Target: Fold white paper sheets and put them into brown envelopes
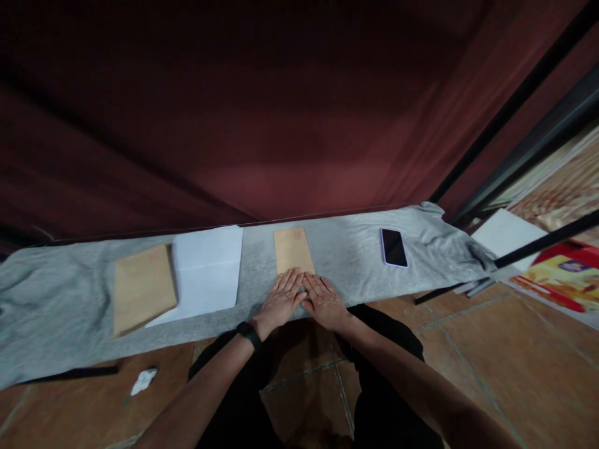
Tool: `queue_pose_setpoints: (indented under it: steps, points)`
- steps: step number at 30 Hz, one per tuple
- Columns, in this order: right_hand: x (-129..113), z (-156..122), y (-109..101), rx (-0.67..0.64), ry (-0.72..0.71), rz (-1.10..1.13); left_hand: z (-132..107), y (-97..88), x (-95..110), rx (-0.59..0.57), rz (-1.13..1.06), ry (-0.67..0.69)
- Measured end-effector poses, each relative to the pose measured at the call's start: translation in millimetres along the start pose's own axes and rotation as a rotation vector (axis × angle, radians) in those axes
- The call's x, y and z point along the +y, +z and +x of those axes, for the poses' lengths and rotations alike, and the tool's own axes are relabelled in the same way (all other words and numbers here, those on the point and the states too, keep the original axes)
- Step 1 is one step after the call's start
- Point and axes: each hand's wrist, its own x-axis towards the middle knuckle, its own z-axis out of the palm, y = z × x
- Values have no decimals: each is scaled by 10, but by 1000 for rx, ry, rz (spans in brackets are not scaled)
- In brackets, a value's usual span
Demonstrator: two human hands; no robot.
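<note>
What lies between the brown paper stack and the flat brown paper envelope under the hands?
White rectangular paper, then a strip of grey cloth, shown in the head view.

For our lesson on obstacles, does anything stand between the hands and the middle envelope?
Nothing visible does: the left hand and right hand touch the near end of the middle envelope. White paper and phone lie to either side.

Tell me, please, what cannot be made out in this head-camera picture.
- Near end of the brown envelope: head view, covered by the left hand and right hand.
- Its small red print: head view, too blurred to read.
- Left edge of the white paper: head view, hidden by the brown envelope pile.
- Red-and-yellow printed packaging: head view, cut off by the right edge.
</note>
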Motion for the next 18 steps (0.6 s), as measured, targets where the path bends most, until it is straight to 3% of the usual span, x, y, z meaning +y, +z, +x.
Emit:
queue_pose_setpoints:
  steps: [5,10,18]
  points:
    - [12,30,-86,-142,-6,-47,-250,-33,34,-83,-23,-49]
    - [33,127,-190,-307,23,-44,-256,-83,94,-134,-42,-91]
    - [-41,35,-158,-269,127,-77,-318,-159,115,-176,-47,-131]
